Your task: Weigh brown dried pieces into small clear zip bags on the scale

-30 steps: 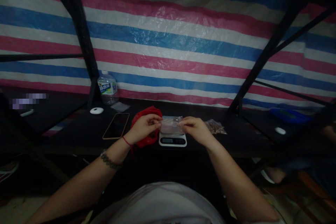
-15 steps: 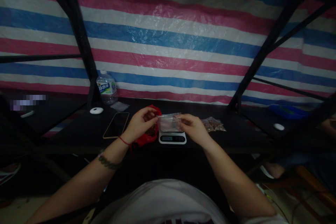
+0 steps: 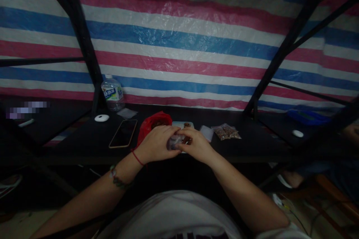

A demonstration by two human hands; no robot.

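Both hands meet over the front of a small white scale [image 3: 182,123], whose display is hidden. My left hand [image 3: 161,142] is closed on a clear plastic bag [image 3: 175,141]. Opposite it, my right hand [image 3: 198,145] has its fingers curled round the other side of the same bag. A small brown heap [image 3: 187,124] lies on the scale's plate. Just left of the scale is an open red bag [image 3: 146,124] with brown bits inside. To the right lie a flat clear bag [image 3: 206,133] and filled clear bags [image 3: 226,132].
A phone [image 3: 123,133] and a white oval object [image 3: 101,118] lie on the black table [image 3: 258,145] at the left. Behind them stand a clear bottle [image 3: 112,93] and a flat packet [image 3: 127,113]. Black metal posts rise on both sides.
The clear bag has come down toward me off the scale, and both hands have closed in around it. The heap on the scale and the flat bag at its right now show.
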